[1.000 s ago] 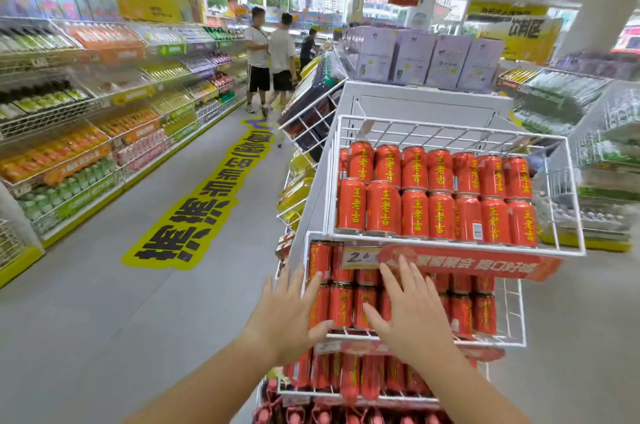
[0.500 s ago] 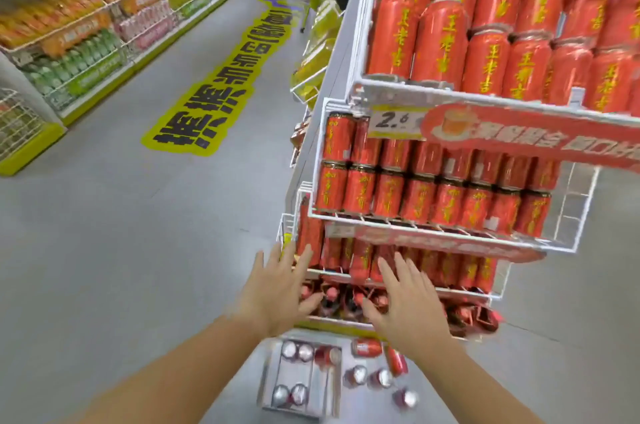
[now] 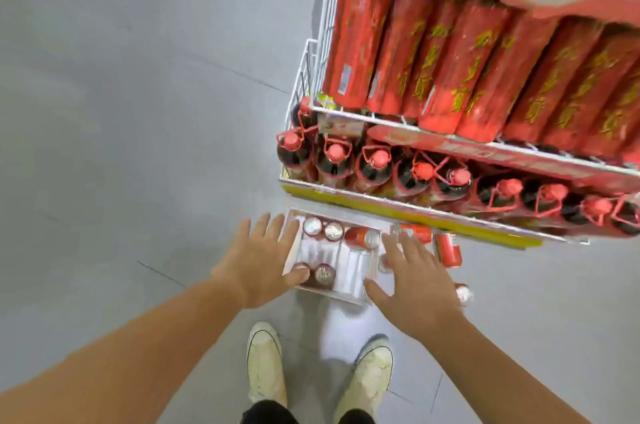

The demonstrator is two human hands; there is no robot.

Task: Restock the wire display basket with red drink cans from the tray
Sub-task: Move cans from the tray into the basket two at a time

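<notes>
Hovering over the shallow white plastic tray (image 3: 351, 271) on the grey floor, the left hand (image 3: 258, 261) and right hand (image 3: 415, 280) are spread wide, fingers straight, holding nothing. They look set to bracket the tray or pick from it. Round red drink cans (image 3: 312, 226) stand silver-topped in its corners, and a loose red can (image 3: 449, 250) lies on the floor just beside it. Overhead, the white wire display basket (image 3: 325, 29) looks packed along its front row.
</notes>
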